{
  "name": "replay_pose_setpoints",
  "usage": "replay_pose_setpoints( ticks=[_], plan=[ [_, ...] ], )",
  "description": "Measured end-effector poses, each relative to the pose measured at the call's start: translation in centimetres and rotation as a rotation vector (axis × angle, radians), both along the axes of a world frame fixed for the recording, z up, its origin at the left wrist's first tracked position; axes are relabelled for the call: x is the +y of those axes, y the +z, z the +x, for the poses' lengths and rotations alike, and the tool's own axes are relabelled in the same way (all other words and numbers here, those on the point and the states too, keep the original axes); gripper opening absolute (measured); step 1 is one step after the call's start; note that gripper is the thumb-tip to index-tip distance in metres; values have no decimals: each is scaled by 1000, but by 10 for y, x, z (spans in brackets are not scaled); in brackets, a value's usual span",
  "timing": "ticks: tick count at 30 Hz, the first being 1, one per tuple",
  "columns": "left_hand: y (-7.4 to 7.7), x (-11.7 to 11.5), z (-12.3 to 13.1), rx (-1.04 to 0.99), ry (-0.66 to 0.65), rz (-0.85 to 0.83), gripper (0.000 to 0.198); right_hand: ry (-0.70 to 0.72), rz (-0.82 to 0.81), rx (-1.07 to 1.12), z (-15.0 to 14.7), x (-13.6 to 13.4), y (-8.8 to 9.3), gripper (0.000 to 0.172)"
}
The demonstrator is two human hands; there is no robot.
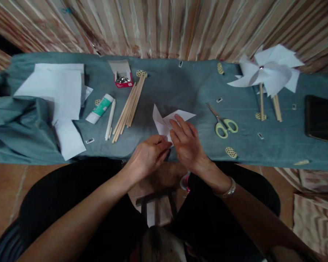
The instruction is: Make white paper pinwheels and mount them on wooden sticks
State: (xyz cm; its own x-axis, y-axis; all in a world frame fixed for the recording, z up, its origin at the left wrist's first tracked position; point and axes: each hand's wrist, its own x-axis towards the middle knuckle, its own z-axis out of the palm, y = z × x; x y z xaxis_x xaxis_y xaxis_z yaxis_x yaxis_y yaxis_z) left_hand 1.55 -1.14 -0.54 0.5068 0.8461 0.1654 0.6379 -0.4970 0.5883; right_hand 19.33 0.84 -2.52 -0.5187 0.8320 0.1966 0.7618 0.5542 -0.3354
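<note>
A white paper piece with folded, pointed blades [160, 123] lies at the table's front edge between my hands. My left hand [150, 151] pinches its lower left part, thumb and fingers closed on the paper. My right hand [186, 140] rests over its right side, with the fingers extended and partly apart, touching the paper. The hands cover the lower part of the paper. Left of it lie several wooden sticks [129, 109], and green-handled scissors [222, 122] lie to the right, blades pointing up and left.
White sheets [64, 91], a glue stick [100, 108], a white pen [110, 119] and an open red box of metal pins [123, 79] are on the left. Paper pinwheels on sticks [273, 71] and a dark phone [317, 117] lie right. A striped curtain [164, 29] hangs behind.
</note>
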Motion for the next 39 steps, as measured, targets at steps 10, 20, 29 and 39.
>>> replay_pose_setpoints(
  ticks=[10, 20, 29, 39],
  plan=[
    [20, 12, -20, -85, 153, 34, 19, 16, 49, -87, 7, 0, 4, 41],
    [11, 13, -18, 11, 141, 265, 29, -36, 16, -78, 3, 2, 20, 39],
    [-1, 28, 1, 204, 116, 264, 22, -44, -39, -103, 7, 5, 20, 45],
    [-9, 35, 3, 173, 110, 262, 17, -41, -64, -68, 8, 3, 16, 47]
  ],
)
